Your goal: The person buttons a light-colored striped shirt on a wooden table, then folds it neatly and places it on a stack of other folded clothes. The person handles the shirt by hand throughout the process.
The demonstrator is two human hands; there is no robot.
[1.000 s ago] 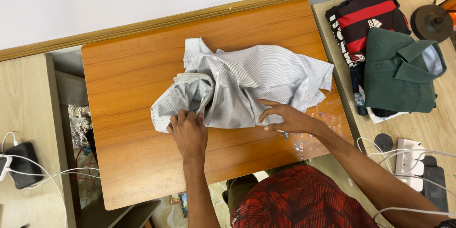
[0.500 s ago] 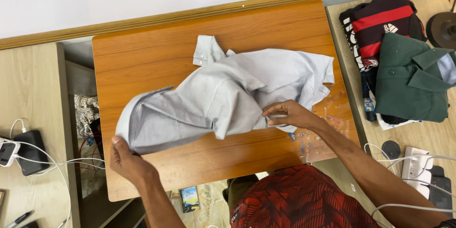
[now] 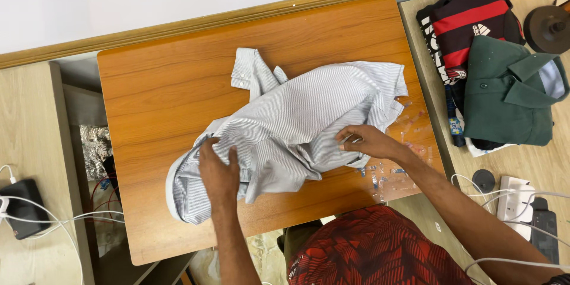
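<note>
A pale grey shirt (image 3: 297, 130) lay crumpled across the middle of the orange-brown wooden tabletop (image 3: 154, 95), and both hands were on it. The left hand (image 3: 218, 173) rested palm down on the shirt's lower left part, fingers spread and fairly flat, pressing the cloth rather than closing around it. Just beyond its fingertips the cloth rose in loose folds, and to its left a rounded end of the shirt reached toward the table's near edge. The right hand (image 3: 367, 141) sat at the shirt's right side with fingers curled and pinched on a fold of the fabric (the exact grip is partly hidden by the cloth). Beyond this hand, the shirt's body spread wide and smoother, and a cuffed sleeve (image 3: 249, 71) stuck out from the far side of the shirt, well beyond both hands.

Just to the right of the right hand, a patch of clear, shiny film or tape (image 3: 392, 166) lay on the bare wood. Farther right, off the tabletop, a dark green shirt (image 3: 504, 101) lay on top of a black and red garment (image 3: 463, 24) on a lighter wooden surface. Near the right forearm were a white power strip (image 3: 513, 202) and white cables (image 3: 534, 196).
</note>
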